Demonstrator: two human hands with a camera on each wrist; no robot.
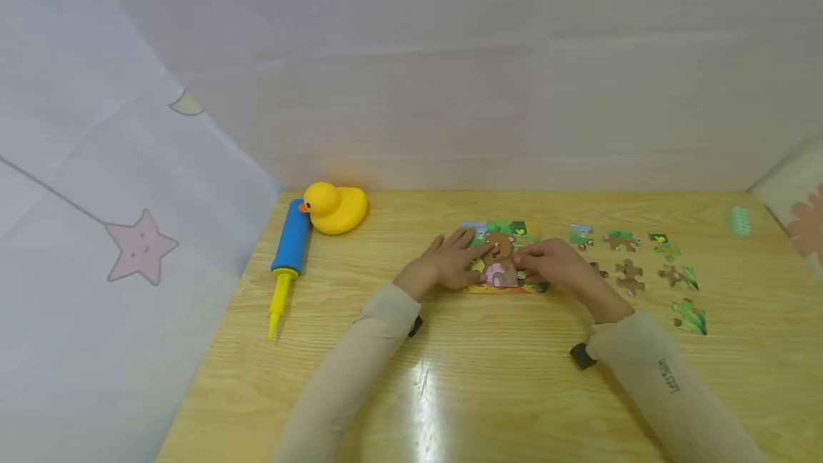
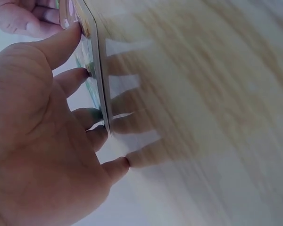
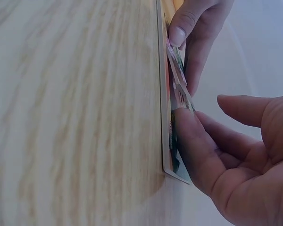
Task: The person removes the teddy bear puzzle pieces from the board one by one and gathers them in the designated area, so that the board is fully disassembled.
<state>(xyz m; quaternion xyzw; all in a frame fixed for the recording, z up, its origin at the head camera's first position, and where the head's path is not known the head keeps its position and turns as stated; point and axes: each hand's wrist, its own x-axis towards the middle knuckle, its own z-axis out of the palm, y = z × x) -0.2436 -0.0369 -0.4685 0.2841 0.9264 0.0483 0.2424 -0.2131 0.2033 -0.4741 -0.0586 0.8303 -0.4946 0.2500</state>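
A bear jigsaw puzzle (image 1: 499,274) in a thin tray (image 1: 477,290) lies flat on the table, partly covered by both hands. My left hand (image 1: 450,261) rests spread on its left side, fingertips touching the picture and the tray's edge. On the right side, my right hand (image 1: 554,264) pinches a puzzle piece (image 3: 183,96) between thumb and finger. That piece stands tilted up from the tray, against another raised piece (image 3: 176,66) under the left thumb. Much of the pinched piece is hidden by fingers.
Several loose puzzle pieces (image 1: 630,277) lie to the right. At the table's back left are a yellow rubber duck (image 1: 337,211) and a blue hand pump (image 1: 292,238) with a yellow nozzle. A small green bumpy object (image 1: 741,221) sits at the far right, near the fabric wall.
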